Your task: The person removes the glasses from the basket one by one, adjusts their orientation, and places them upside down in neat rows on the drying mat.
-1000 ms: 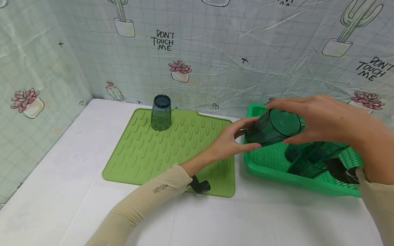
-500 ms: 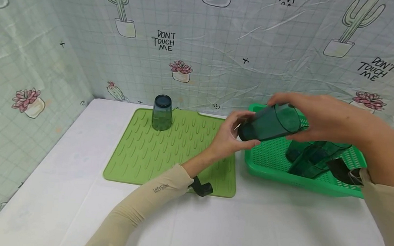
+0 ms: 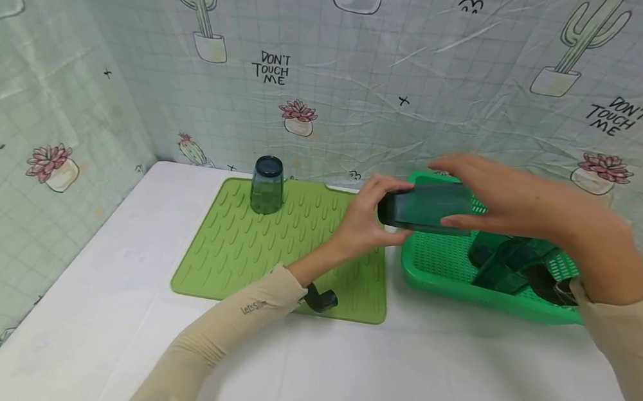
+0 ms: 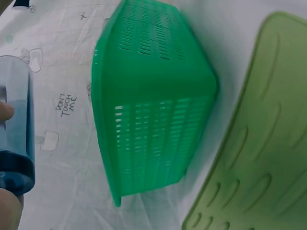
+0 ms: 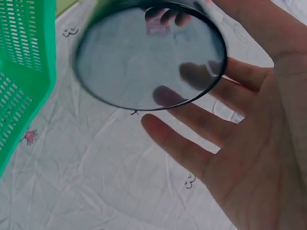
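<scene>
My left hand (image 3: 359,220) grips a dark teal drinking glass (image 3: 428,205) by its base end. The glass lies sideways in the air, its mouth towards my right hand (image 3: 531,200). Around that mouth my right hand's fingers are spread; the upper ones stand off the glass in the head view. The right wrist view looks into the round rim of the glass (image 5: 144,62), with the fingers behind and beside it. At its left edge, the left wrist view shows the thick base of the glass (image 4: 17,167) between fingertips.
Below the held glass, several similar glasses (image 3: 503,270) lie in a green plastic basket (image 3: 463,298). To the left, a green ridged drying mat (image 3: 281,261) bears one upside-down glass (image 3: 267,185). A patterned curtain backs the white table (image 3: 305,373).
The glass has moved left and turned from tilted to nearly level. My left hand has drawn slightly left with it, while my right hand's fingers have spread off the glass.
</scene>
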Action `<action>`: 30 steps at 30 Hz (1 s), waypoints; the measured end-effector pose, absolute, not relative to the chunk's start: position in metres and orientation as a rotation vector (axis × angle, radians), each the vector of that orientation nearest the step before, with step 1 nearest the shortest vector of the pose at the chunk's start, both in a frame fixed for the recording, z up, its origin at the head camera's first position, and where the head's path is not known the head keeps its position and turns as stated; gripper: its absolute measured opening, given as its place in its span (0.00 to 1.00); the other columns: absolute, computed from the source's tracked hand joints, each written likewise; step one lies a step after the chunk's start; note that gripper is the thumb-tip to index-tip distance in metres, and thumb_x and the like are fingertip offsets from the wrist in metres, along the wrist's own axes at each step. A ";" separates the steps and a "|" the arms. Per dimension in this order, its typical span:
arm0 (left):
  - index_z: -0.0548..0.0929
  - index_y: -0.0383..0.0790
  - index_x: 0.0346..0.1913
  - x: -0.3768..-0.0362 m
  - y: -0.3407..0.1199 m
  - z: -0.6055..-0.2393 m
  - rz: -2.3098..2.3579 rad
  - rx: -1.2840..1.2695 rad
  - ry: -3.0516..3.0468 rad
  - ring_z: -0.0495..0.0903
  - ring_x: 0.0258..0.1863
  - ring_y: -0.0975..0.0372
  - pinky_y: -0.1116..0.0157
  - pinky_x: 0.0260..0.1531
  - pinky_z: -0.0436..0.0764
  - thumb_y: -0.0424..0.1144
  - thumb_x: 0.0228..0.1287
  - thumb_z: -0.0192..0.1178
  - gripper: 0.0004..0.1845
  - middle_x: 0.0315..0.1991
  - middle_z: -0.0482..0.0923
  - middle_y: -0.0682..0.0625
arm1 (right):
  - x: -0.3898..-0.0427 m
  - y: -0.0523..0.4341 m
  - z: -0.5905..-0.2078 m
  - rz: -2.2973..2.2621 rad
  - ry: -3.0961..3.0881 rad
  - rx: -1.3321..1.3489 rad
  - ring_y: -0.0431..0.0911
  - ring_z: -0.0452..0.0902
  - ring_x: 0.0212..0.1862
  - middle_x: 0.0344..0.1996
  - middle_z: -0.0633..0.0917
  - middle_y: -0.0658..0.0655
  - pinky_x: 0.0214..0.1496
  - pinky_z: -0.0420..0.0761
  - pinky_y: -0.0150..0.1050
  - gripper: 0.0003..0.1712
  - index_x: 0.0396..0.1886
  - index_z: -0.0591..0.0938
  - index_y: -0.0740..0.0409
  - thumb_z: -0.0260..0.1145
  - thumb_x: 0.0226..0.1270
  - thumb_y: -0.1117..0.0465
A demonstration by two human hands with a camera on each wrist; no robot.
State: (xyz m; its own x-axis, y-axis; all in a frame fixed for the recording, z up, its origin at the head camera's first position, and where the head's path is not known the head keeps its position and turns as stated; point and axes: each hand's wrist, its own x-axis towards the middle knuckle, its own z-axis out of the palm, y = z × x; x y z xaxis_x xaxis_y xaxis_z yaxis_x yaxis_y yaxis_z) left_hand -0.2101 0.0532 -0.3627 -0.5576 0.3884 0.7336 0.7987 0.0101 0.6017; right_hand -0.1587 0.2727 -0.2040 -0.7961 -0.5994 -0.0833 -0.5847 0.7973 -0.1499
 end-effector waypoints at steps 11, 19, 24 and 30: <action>0.75 0.30 0.64 -0.198 0.062 -0.363 -1.236 -1.412 -1.851 0.70 0.64 0.53 0.70 0.63 0.73 0.30 0.55 0.73 0.32 0.62 0.69 0.39 | -0.165 0.272 -0.214 0.027 2.783 -0.874 0.61 0.78 0.62 0.65 0.79 0.63 0.61 0.76 0.64 0.46 0.72 0.73 0.57 0.68 0.64 0.32; 0.76 0.29 0.64 -0.194 0.062 -0.361 -1.077 -1.449 -1.844 0.67 0.66 0.52 0.69 0.66 0.70 0.29 0.57 0.71 0.30 0.63 0.69 0.39 | -0.164 0.275 -0.216 -0.031 2.746 -0.901 0.48 0.84 0.50 0.61 0.82 0.56 0.56 0.82 0.57 0.45 0.70 0.74 0.54 0.72 0.62 0.34; 0.77 0.30 0.64 -0.193 0.065 -0.359 -0.933 -1.458 -1.831 0.68 0.67 0.51 0.66 0.72 0.64 0.28 0.57 0.69 0.29 0.63 0.71 0.38 | -0.166 0.275 -0.220 -0.071 2.691 -0.853 0.49 0.84 0.52 0.64 0.80 0.59 0.55 0.82 0.56 0.50 0.73 0.70 0.59 0.73 0.60 0.35; 0.78 0.33 0.65 -0.191 0.066 -0.358 -0.812 -1.450 -1.853 0.67 0.68 0.51 0.65 0.74 0.61 0.29 0.60 0.69 0.28 0.63 0.71 0.40 | -0.169 0.273 -0.224 -0.032 2.710 -0.851 0.49 0.84 0.52 0.61 0.82 0.58 0.54 0.83 0.55 0.51 0.71 0.72 0.62 0.76 0.56 0.35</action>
State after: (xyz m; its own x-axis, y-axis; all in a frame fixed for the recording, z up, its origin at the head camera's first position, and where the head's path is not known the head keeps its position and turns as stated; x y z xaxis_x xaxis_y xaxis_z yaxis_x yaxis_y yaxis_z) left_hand -0.1908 0.0659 -0.3581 -0.1856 0.5803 0.7929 0.9763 0.2001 0.0821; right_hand -0.1689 0.2733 -0.2241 -0.7796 -0.5621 -0.2761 -0.5554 0.8243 -0.1100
